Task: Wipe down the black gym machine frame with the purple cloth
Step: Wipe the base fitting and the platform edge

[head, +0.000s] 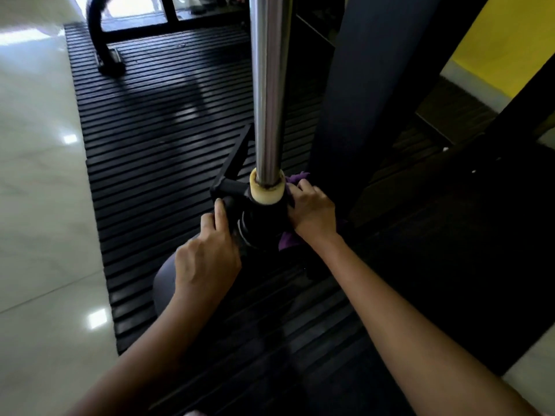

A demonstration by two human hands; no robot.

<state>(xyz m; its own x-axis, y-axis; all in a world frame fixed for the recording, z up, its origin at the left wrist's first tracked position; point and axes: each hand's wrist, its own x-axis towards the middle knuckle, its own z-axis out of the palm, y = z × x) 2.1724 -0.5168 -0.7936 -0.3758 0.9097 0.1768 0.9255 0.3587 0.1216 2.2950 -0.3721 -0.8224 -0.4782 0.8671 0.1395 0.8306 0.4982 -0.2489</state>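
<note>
A chrome guide rod (267, 85) rises from a cream bushing (267, 195) set in a black carriage part (261, 223) of the gym machine. My right hand (312, 210) grips the purple cloth (288, 240) and presses it against the right side of that black part; cloth shows above and below the hand. My left hand (210, 250) holds the left side of the black part, fingers curled around a black knob. A black handle arm (232, 163) sticks out to the upper left. The wide black frame upright (360, 100) stands just behind the cloth.
A ribbed black rubber mat (156, 145) covers the floor under the machine. Glossy pale tiles (39, 205) lie to the left. Another curved black frame tube (99, 40) stands at the far left back. A yellow wall (504, 40) is at the upper right.
</note>
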